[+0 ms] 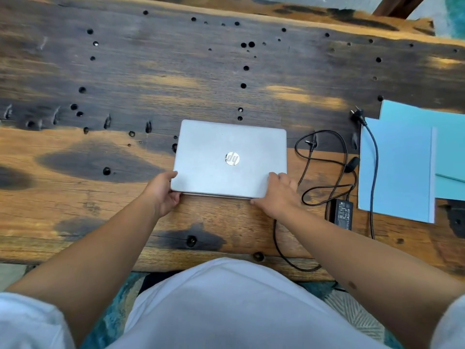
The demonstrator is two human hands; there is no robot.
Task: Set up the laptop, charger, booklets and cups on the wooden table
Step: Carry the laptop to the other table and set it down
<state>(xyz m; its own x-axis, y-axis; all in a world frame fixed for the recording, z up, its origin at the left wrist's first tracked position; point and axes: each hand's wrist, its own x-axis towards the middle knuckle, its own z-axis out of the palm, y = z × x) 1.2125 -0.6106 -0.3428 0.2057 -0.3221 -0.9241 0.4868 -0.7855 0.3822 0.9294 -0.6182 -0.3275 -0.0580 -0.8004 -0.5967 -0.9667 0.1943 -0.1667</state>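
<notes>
A closed silver laptop (226, 147) lies flat on the wooden table (113, 71), near the front edge. My left hand (162, 191) grips its near left corner, thumb on the lid and fingers under the edge. My right hand (279, 192) holds the near right corner, fingers on the lid. To the right lies the black charger (342, 214) with its cable looped on the table and its wall plug (357, 114) next to the booklets. Light blue booklets (397, 170) lie overlapped at the right edge. No cups are in view.
The tabletop is dark and orange wood dotted with small holes. Part of the charger cable hangs over the front edge by my right arm. A wooden beam (397, 6) shows at the top right, and a teal rug (113, 318) lies under the table.
</notes>
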